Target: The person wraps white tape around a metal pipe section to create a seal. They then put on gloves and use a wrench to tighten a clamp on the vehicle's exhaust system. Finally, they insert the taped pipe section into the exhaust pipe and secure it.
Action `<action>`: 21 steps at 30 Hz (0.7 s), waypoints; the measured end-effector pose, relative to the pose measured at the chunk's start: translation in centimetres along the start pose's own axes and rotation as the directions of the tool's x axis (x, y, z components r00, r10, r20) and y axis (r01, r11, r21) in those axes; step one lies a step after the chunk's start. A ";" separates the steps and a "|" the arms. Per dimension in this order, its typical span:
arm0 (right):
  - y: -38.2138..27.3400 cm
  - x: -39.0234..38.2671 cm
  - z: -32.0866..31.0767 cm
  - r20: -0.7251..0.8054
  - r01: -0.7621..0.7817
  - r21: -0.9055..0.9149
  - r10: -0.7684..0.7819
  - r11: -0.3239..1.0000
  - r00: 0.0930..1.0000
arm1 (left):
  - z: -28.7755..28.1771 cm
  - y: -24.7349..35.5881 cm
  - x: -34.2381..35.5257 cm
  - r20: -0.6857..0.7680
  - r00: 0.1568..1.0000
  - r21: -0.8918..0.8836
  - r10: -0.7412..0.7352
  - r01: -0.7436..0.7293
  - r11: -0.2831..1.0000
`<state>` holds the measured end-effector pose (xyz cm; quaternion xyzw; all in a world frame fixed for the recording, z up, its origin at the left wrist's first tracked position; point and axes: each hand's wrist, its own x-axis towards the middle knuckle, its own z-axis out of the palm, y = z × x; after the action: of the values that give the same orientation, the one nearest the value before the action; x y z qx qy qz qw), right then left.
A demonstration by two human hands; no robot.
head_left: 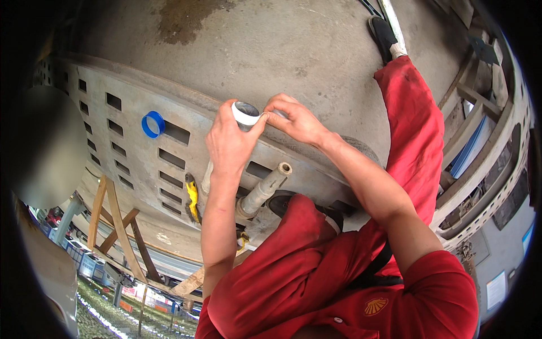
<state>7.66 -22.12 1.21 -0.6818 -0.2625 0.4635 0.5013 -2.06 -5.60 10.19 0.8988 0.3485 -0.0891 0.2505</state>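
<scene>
My left hand [228, 141] is closed around a white ring-shaped roll [246, 118] with a dark inside. My right hand [293, 121] pinches at the roll's right side, close to my left fingertips. Below and left of them, a blue plastic ring [160, 124] lies on a perforated metal plate [135, 147]. A yellow-and-black tool [192, 198] rests nearer my left forearm. A hollow metal shaft [261, 192] sticks up between my forearms.
Concrete floor [248, 45] lies beyond the plate. My red-trousered right leg [409, 118] stretches along the right. A curved metal frame [477, 152] fills the far right, and wooden braces [110, 220] stand at lower left.
</scene>
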 end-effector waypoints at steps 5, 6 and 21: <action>-0.3 1.3 0.4 0.074 -0.034 0.037 0.031 0.999 0.997 | 0.1 -0.1 0.2 -0.012 1.000 -0.016 -0.028 0.027 0.999; -0.5 1.5 0.6 0.076 -0.055 0.073 0.049 0.996 0.996 | 0.1 -0.3 0.1 -0.002 0.999 -0.017 -0.051 0.051 0.999; 8.1 8.6 -3.4 -0.002 -0.371 0.013 0.371 0.929 0.929 | 2.2 1.6 -1.9 0.002 0.970 0.002 0.242 -0.242 0.970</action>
<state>13.54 -19.43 -9.25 -0.7170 -0.1252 0.5502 0.4093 -2.41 -8.86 9.53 0.9348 0.2362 -0.0593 0.2586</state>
